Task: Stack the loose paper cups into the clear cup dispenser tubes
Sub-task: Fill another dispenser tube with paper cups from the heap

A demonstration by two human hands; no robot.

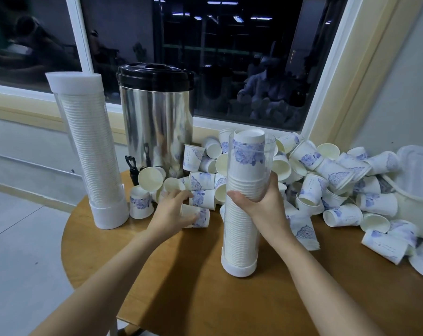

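While my right hand [259,202] grips the tube [239,241], my left hand [174,209] clasps a fallen cup [202,218].
Palm hides its mouth.

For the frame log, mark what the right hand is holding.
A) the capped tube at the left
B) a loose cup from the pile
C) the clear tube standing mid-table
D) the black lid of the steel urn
C: the right hand is wrapped round the clear tube partway up its stack of cups, while the left hand holds a loose cup lying on its side on the table.
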